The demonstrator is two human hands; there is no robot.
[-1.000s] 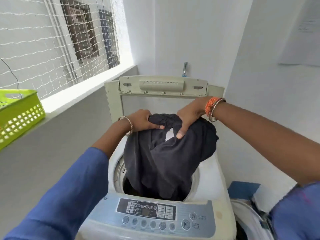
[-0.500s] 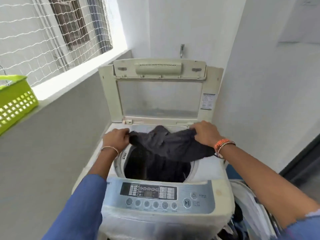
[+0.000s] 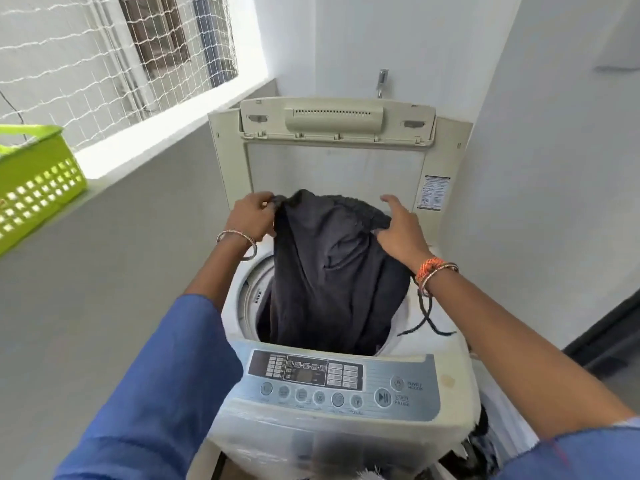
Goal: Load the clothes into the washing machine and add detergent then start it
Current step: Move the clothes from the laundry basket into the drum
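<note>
Dark garment (image 3: 332,271) half in drum, left hand (image 3: 251,216) and right hand (image 3: 401,230) both gripping waistband; drawstring (image 3: 427,320) over washer's right rim (image 3: 429,341) may snag.

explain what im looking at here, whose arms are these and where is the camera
The camera sits on a person's head, looking forward and down, so the arms are their own. Below is a top-loading washing machine with its lid raised. The left hand grips one end of a dark garment; the right hand pinches the other end. The garment hangs into the drum, and its drawstring trails over the machine's rim. A green basket stands on the ledge at left.
</note>
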